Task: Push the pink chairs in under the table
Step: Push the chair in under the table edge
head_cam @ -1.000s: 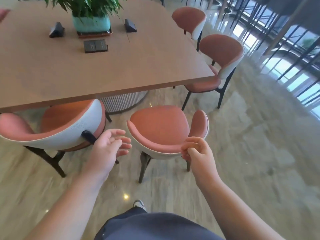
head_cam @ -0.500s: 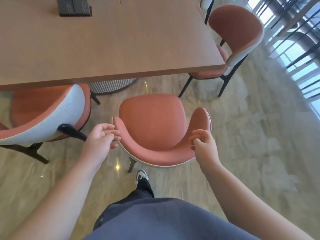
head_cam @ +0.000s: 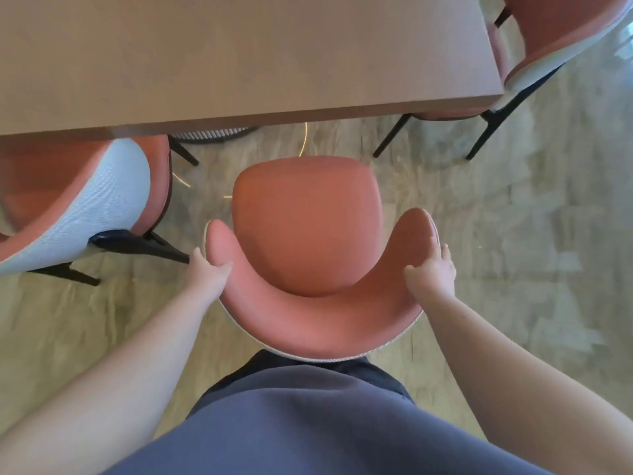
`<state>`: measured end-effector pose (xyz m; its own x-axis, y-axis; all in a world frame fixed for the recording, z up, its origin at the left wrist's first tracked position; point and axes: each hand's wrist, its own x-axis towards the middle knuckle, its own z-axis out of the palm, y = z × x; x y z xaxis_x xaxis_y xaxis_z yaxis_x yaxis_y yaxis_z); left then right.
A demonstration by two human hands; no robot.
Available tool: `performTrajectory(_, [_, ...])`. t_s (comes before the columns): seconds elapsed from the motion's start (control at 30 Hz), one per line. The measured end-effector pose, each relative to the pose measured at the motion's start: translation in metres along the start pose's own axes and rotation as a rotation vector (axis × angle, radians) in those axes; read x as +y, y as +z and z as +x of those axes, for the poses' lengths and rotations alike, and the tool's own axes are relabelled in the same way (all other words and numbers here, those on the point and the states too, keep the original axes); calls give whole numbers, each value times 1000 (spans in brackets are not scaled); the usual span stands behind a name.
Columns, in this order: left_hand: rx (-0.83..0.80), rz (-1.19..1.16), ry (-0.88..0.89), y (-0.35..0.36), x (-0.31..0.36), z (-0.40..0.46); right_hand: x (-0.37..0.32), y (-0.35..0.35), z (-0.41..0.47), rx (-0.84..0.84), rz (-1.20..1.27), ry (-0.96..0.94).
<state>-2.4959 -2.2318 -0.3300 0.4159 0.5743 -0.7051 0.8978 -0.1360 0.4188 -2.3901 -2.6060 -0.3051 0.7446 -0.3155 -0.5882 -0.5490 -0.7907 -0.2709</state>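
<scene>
- As both hands gripped the curved backrest of the pink chair (head_cam: 308,234), the left hand (head_cam: 205,272) and right hand (head_cam: 433,272) had thumbs hooked inside and fingers wrapped outside; the seat stood just short of the surface (head_cam: 239,56), wholly clear of its edge.
- The push itself looked about to begin, calling for a straight, even shove ahead of the fingers.
- Left of the fingers, a second chair (head_cam: 68,207) sat partly under; another chair (head_cam: 555,39) stood at the far right corner, on a pale marbled floor (head_cam: 513,234).
</scene>
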Motion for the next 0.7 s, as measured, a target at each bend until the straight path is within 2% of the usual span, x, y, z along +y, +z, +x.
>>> performTrajectory(0.13, [37,-84,-94,16,-2,16,-1,6,47,-71,-13,114])
performTrajectory(0.23, [81,-122,-141,26,0,27,3,10,68,-37,-3,145])
performTrajectory(0.4, [88,-229,-323,31,1,44,13,1,94,-111,136,247])
performTrajectory(0.57, [180,-248,-325,39,-6,56,18,6,103,-84,189,216])
performTrajectory(0.7, [176,-256,-315,39,-11,57,24,9,103,-49,201,173])
